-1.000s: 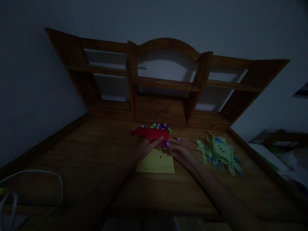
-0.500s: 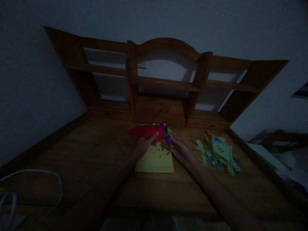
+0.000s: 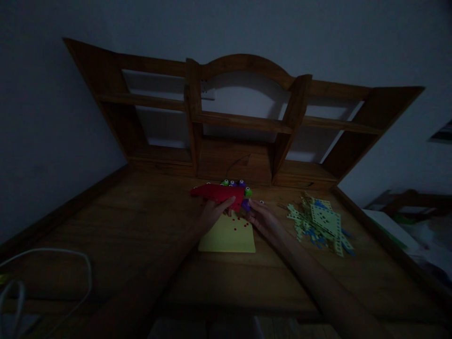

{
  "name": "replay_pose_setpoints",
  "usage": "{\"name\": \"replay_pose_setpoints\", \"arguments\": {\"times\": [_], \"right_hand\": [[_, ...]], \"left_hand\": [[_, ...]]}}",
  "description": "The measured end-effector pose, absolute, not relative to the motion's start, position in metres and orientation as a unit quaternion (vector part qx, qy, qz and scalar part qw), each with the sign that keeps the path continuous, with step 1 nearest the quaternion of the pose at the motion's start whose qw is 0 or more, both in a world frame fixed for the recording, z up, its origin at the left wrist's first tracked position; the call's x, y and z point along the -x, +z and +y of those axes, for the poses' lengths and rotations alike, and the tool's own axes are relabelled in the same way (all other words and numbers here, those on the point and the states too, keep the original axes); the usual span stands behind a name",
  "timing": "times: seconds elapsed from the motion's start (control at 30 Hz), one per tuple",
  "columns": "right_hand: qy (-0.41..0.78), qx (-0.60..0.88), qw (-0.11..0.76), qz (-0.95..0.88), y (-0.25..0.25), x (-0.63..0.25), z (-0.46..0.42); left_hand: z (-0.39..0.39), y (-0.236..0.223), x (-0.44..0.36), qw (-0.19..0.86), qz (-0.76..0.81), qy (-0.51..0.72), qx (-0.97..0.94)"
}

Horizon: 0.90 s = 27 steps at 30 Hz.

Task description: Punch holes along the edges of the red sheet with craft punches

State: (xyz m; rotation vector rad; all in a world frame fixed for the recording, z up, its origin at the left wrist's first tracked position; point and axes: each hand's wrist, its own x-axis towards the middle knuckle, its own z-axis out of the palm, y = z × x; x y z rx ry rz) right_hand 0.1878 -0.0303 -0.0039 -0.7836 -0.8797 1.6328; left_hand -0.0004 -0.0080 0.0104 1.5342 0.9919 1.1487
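My left hand (image 3: 213, 213) grips a red sheet (image 3: 219, 194), its thumb lying on top near the right end; the sheet looks like foam or felt. Close to that end, my right hand (image 3: 262, 218) pinches a small purple piece (image 3: 246, 205) between thumb and fingers. Below both hands lies a yellow square pad (image 3: 228, 239), with several tiny red bits (image 3: 235, 229) scattered on it. Behind the red sheet sit several small green and purple pieces with googly eyes, among them a green one (image 3: 248, 191). The dim light hides finer detail.
A heap of pale green and blue cut-out sheets (image 3: 326, 221) lies on the wooden desk (image 3: 141, 221) to the right. A wooden shelf unit (image 3: 243, 123) stands along the back. At the left front, a white cable (image 3: 88, 268) loops across the desk.
The red sheet has tilted and shifted slightly right, its right end now nearer the purple piece. My right hand has barely moved and keeps its pinch.
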Motion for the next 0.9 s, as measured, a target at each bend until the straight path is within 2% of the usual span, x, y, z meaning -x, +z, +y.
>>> {"name": "replay_pose_setpoints", "arguments": {"times": [0.37,0.9], "right_hand": [[0.658,0.348,0.534,-0.401,0.0031,-0.1846,-0.0363],[0.673,0.33,0.538,-0.385,-0.0039,-0.1854,-0.0339]], "left_hand": [[-0.0076,0.0082,-0.0007,0.516,0.4,0.454,-0.606],[-0.0052,0.0067,0.0018,0.509,0.411,0.45,-0.607]]}}
